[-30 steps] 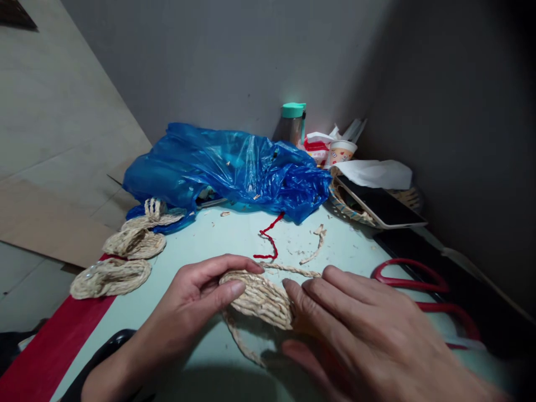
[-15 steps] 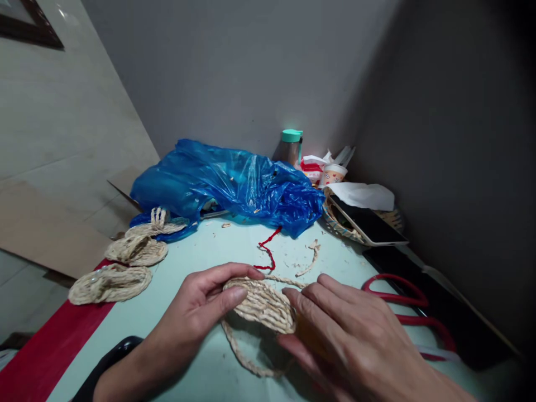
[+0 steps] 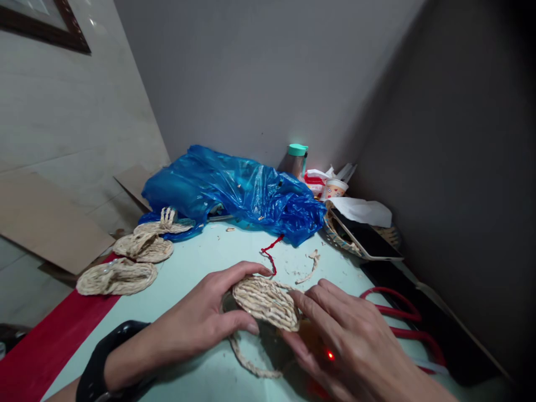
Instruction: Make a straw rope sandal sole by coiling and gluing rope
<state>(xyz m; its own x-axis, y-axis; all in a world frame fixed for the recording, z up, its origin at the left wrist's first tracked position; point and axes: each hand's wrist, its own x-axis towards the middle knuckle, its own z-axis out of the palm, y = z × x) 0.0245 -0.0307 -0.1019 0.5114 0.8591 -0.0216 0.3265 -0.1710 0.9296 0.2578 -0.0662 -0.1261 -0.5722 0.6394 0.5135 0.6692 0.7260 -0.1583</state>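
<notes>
Between my hands is a small oval woven straw sole (image 3: 266, 304), its coiled rows facing up. My left hand (image 3: 218, 304) curves around its left end, fingers along the far edge and the thumb below the near edge. At the other end my right hand (image 3: 343, 324) pinches the sole, fingers on top and thumb underneath. A braided straw cord (image 3: 251, 363) loops below it on the table. Under my right palm a small red light (image 3: 330, 355) glows on an amber-looking object, mostly hidden.
Several finished straw slippers (image 3: 117, 276) lie at the left. A blue plastic bag (image 3: 234, 184) sits at the back, with red yarn (image 3: 272, 254) by it. Red-handled scissors (image 3: 410, 332), a phone (image 3: 368, 237) on a basket (image 3: 335, 231) and a bottle (image 3: 296, 162) stand right.
My left thumb has come off the sole's top face and dropped below its near edge. The red light has come into sight. The whole view has shifted slightly.
</notes>
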